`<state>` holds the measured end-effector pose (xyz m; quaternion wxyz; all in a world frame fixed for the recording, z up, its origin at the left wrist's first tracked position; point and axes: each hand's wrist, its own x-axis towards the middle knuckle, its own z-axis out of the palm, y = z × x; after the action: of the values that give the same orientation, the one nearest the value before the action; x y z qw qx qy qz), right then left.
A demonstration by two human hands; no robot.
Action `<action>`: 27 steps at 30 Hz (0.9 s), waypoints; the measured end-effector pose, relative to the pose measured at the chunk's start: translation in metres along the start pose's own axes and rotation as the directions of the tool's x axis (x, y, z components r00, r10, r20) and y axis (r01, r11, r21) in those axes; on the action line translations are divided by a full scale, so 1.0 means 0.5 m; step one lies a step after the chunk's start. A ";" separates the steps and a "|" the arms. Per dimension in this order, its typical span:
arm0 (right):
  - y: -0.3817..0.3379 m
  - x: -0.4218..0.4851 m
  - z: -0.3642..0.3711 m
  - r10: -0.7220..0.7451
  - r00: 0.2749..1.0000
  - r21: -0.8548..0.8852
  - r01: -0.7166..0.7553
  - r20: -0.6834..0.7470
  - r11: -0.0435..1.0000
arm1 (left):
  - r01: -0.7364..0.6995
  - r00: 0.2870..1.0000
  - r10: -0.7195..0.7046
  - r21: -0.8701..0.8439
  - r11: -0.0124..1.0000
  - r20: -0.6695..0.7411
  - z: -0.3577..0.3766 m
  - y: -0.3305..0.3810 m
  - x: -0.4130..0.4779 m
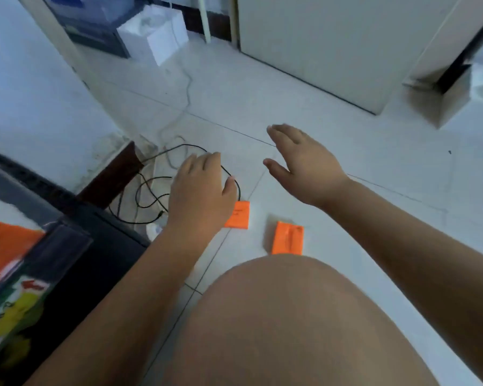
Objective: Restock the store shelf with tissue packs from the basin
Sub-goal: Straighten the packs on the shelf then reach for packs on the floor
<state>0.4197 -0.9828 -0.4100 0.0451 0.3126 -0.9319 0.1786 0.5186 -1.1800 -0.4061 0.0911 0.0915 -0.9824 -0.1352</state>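
Gathering comes first, I judge: one orange tissue pack (pixel 287 238) lies on the floor by my knee (pixel 290 316), a second tissue pack (pixel 239 218) partly under my left hand (pixel 201 190). It and my right hand (pixel 304 165) are open, empty; I'd avoid snagging the black cable (pixel 148 190) beyond.

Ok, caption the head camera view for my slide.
Left hand and right hand reach open above two orange tissue packs on the floor.

Orange pack (pixel 239 218) lay partly hidden behind the left hand (pixel 201 190), print on it was too small to read, blurred orange shape (pixel 3 246) ran off the frame's left edge.
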 end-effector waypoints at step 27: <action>0.130 -0.190 0.509 0.641 0.660 -0.052 -0.680 0.392 0.731 | -0.085 0.748 -0.003 0.101 0.991 0.663 0.534 -0.203 0.112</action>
<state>0.4638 -0.9729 -0.6854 -0.2218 -0.0170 -0.9610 0.1640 0.4256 -1.2213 -0.6788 -0.2656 0.0215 -0.9591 -0.0953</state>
